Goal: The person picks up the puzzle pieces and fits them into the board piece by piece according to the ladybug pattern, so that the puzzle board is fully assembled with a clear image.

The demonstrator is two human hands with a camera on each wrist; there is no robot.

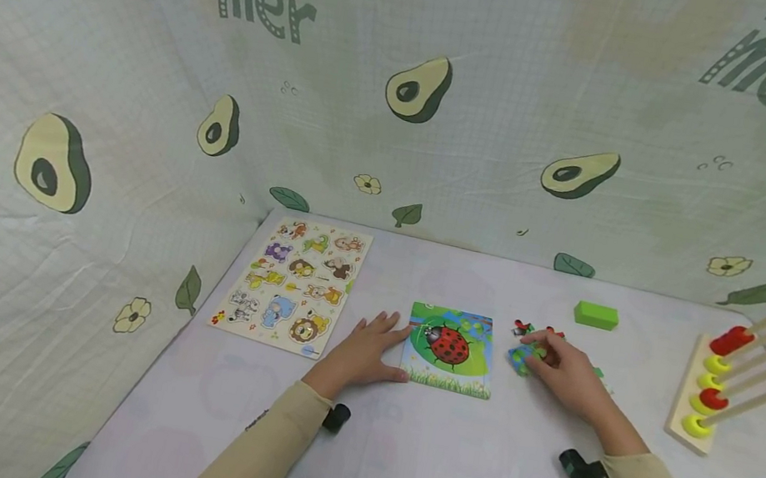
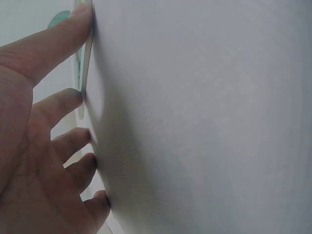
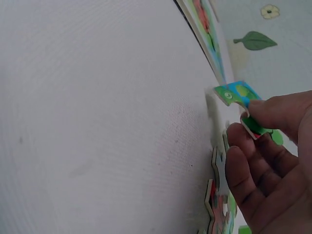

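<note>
A square ladybug picture board [image 1: 450, 350] lies on the table between the hands. The left hand [image 1: 363, 356] rests at its left edge with fingers spread; in the left wrist view the thumb of the left hand [image 2: 44, 131] touches the board's edge [image 2: 87, 53]. To the right of the board, the right hand [image 1: 569, 376] pinches a blue and green puzzle piece [image 1: 521, 358]. In the right wrist view the right hand [image 3: 273, 156] holds this piece [image 3: 239, 92] between thumb and fingers, above more pieces [image 3: 219, 207] on the table.
An animal puzzle board [image 1: 295, 286] lies at the left. Red and green pieces [image 1: 522, 328] are beside the right hand. Behind them is a green block [image 1: 596, 315]. A wooden peg stand [image 1: 686, 400] with red and yellow rings stands at the right. A patterned cloth hangs behind the table.
</note>
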